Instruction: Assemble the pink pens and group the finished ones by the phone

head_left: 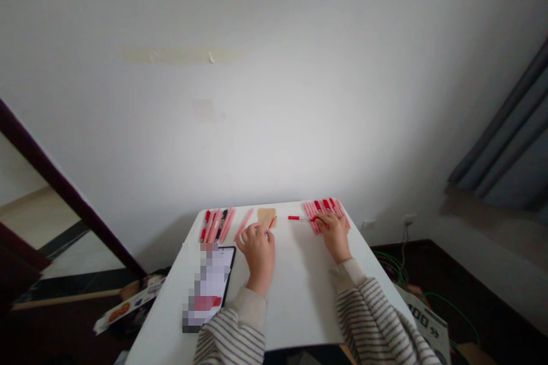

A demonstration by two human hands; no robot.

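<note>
My left hand [258, 251] rests on the white table [299, 296], fingers curled around a small red piece [271, 222] that pokes out beyond the knuckles. My right hand [335, 234] reaches into a row of several pink and red pens [327, 207] at the table's far right, fingers pinching the end of a red-capped pen [299, 218] that lies crosswise. A second group of pink and red pens [217, 223] lies at the far left, with one loose pink pen barrel [244, 223] beside it.
A phone [209, 288] lies on the table's left side, near my left wrist. A tan paper scrap [266, 217] sits at the far edge. A white wall stands directly behind the table. Green cables [402, 274] run on the floor to the right.
</note>
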